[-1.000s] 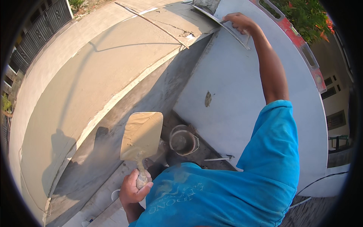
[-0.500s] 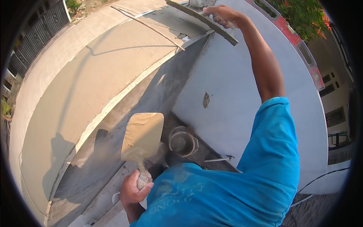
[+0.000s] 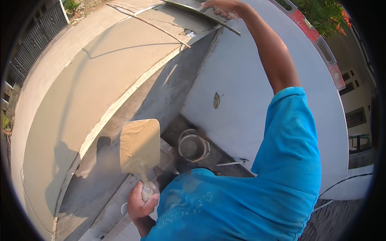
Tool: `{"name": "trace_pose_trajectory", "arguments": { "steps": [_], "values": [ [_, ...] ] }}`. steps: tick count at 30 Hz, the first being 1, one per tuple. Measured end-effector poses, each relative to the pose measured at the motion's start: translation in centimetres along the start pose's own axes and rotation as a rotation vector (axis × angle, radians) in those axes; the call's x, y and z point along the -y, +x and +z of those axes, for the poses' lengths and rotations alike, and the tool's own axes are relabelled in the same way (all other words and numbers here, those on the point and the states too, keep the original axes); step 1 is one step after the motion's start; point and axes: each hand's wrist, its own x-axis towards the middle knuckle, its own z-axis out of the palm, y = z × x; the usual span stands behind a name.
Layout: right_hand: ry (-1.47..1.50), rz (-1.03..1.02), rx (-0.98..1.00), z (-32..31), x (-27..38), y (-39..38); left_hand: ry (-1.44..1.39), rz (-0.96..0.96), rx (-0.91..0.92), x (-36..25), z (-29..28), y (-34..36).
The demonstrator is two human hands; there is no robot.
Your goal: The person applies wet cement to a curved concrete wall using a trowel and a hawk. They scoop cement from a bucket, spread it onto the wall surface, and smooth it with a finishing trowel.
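My left hand [image 3: 140, 203], low in front of me, is wrapped round the handle of a broad square-bladed trowel [image 3: 140, 142]. Tan wet mortar is spread over its blade, which is held up away from the wall. At the far end of my raised arm, my right hand [image 3: 225, 8] grips the back handle of a long flat plastering float [image 3: 205, 17]. The float lies low over the plastered wall top [image 3: 80, 100], beside a darker, cracked patch of mortar [image 3: 177, 19]; I cannot tell whether its whole face touches.
A thin wooden stick [image 3: 150, 25] lies across the wall top. Below stands a bucket [image 3: 194, 146] at the foot of a white wall [image 3: 241, 92]. A hammer-like tool [image 3: 232, 162] lies near it. A red and grey spirit level [image 3: 317, 44] rests along the white wall's top edge.
My right hand and the float have shifted up and left in the picture, farther over the wall top. The trowel in my left hand has moved slightly left.
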Motion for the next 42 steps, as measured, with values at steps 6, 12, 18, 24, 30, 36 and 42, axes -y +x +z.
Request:
{"name": "trace_pose_trajectory", "arguments": {
  "steps": [6, 12, 18, 24, 30, 36, 42],
  "values": [
    [0.384, -0.057, 0.095, -3.1, -0.9, -0.8, 0.113, 0.164, 0.135, 0.9, -1.0, 1.4],
    [0.296, 0.059, -0.06, -2.8, -2.5, -1.2, 0.197, 0.185, 0.096, 1.5, -1.6, 0.3],
    [0.236, 0.086, -0.014, -1.7, -4.5, 1.5, 0.215, 0.166, 0.116, 1.4, -1.5, 0.4],
    [0.287, 0.119, 0.094, -1.9, -2.2, 1.3, 0.101, 0.037, 0.03, 0.3, -0.8, 1.8],
    [0.625, 0.057, 0.441, -5.0, -4.8, 5.3, 0.237, 0.225, 0.157, 2.1, -2.1, 2.2],
    [0.146, 0.028, -0.07, -2.8, -2.0, 3.4, 0.16, 0.113, 0.071, 0.7, -1.4, 1.2],
    [0.262, 0.09, 0.034, -1.4, -3.1, 6.9, 0.145, 0.113, -0.012, 0.7, -1.0, 0.6]
  ]
}}
